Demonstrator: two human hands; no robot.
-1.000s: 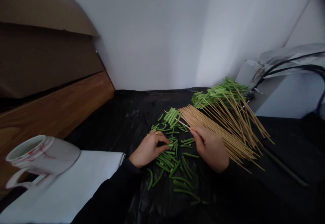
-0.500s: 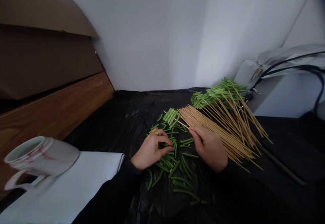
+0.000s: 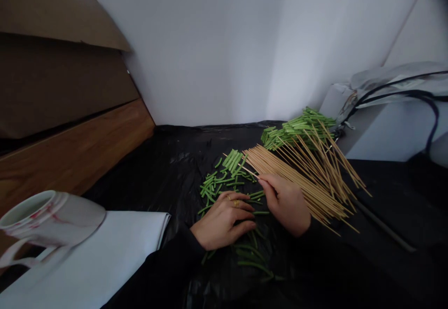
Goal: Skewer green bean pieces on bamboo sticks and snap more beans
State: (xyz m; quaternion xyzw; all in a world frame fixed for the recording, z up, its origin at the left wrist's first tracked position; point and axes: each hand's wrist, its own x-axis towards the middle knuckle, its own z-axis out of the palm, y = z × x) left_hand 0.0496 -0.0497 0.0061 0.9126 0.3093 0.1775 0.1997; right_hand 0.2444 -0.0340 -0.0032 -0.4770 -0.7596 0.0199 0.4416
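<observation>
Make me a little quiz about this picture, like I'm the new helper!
1. Which one wears gold rings: the left hand or the right hand?
2. True or false: the right hand pinches a bamboo skewer.
3. What lies under the cut green beans?
A. a black plastic sheet
B. a wooden board
C. a blue towel

Key: 1. left hand; 2. true; 3. A
</observation>
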